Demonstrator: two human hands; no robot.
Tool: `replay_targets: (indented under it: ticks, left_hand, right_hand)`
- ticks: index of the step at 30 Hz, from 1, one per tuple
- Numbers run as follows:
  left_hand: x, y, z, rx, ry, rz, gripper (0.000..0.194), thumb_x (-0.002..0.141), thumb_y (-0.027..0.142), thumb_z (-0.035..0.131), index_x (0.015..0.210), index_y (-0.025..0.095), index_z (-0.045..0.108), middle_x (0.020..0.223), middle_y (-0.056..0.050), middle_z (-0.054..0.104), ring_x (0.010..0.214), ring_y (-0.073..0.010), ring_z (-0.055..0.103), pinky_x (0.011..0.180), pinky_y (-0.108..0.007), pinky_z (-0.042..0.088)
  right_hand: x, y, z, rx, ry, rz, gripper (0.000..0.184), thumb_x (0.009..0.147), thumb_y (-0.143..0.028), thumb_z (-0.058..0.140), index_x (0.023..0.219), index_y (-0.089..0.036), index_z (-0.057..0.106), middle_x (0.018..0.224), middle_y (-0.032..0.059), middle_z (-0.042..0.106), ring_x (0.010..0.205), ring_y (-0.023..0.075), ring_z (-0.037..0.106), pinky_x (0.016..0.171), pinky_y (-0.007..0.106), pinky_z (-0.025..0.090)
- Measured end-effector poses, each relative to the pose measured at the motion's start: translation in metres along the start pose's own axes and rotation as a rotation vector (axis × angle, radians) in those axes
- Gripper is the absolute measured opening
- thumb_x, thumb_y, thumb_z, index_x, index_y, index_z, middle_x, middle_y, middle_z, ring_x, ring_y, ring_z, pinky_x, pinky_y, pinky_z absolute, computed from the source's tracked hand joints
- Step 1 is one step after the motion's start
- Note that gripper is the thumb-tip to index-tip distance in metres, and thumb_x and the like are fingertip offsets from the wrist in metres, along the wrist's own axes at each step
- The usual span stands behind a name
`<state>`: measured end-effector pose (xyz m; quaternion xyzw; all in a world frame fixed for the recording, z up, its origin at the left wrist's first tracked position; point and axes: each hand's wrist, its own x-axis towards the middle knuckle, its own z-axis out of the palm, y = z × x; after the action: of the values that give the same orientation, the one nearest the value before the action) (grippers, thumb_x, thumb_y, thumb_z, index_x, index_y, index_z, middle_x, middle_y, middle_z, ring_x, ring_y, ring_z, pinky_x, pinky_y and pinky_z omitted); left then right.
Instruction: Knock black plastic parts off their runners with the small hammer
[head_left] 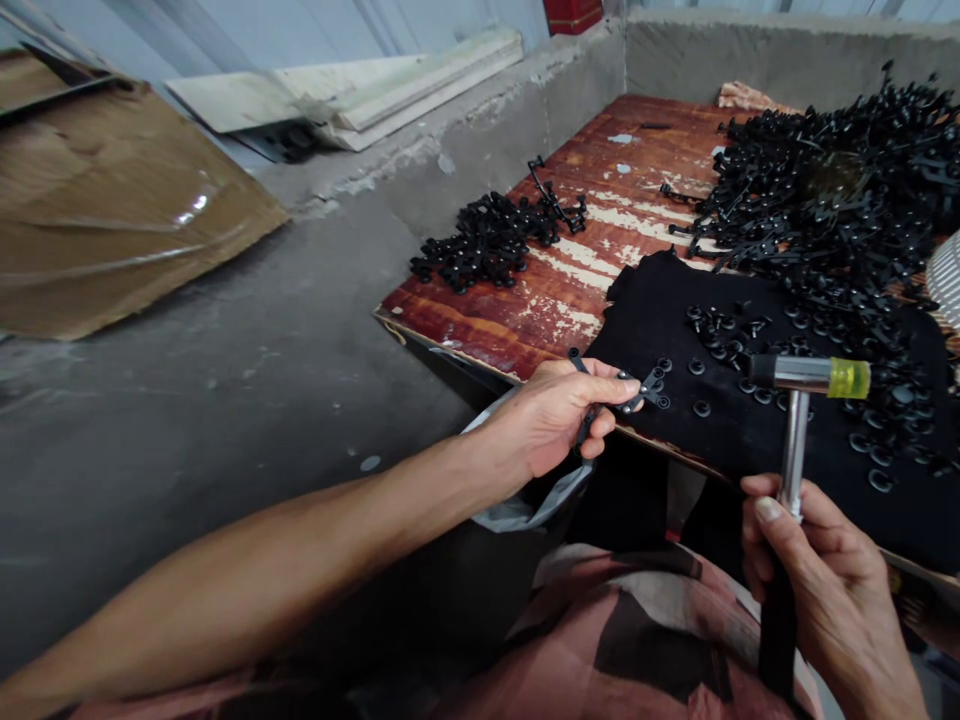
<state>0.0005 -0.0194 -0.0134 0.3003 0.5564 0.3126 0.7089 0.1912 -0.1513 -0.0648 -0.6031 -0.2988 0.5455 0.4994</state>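
Two bare hands in view, both loaded. Left hand [570, 415] had thumb and fingers clamped on a black plastic link [649, 386]; the link poked out at its 3 o'clock, by the near edge of the black cloth [652, 310]. Couldn't tell if it touched the cloth. Right hand [814, 560], at the left's 4 o'clock, was wrapped round the handle of a hammer [796, 450], near upright: head at 12, dark face toward 9, yellow face toward 3. Round black caps [697, 367] lay scattered on the cloth. Worn red tabletop [450, 322] carried a small black pile [491, 240] at the left hand's 11 o'clock, big heap [832, 200] at 2. Cardboard [120, 220] sat at 10.
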Motion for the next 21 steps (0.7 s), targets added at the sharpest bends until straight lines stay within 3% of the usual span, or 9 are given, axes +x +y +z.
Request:
replay_targets:
  ticks: [12, 21]
  left_hand:
    - [0.012, 0.015, -0.009, 0.106, -0.012, -0.028, 0.02, 0.073, 0.001, 0.063, 0.066, 0.014, 0.051, 0.053, 0.004, 0.054, 0.029, -0.0008, 0.033, 0.025, -0.011, 0.02]
    - [0.02, 0.026, -0.012, 0.106, -0.063, -0.065, 0.024, 0.067, -0.003, 0.067, 0.058, 0.014, 0.052, 0.045, 0.004, 0.049, 0.025, -0.0017, 0.032, 0.024, -0.01, 0.016]
  right_hand:
    - [0.0, 0.004, -0.005, 0.014, -0.001, 0.009, 0.028, 0.086, -0.043, 0.07, 0.104, -0.022, 0.065, 0.062, -0.0032, 0.048, 0.049, 0.01, 0.041, 0.042, 0.019, 0.033]
    - [0.002, 0.007, -0.006, -0.02, 0.009, -0.014, 0.028, 0.086, -0.042, 0.07, 0.104, -0.021, 0.066, 0.062, -0.0026, 0.048, 0.05, 0.0109, 0.042, 0.042, 0.019, 0.034]
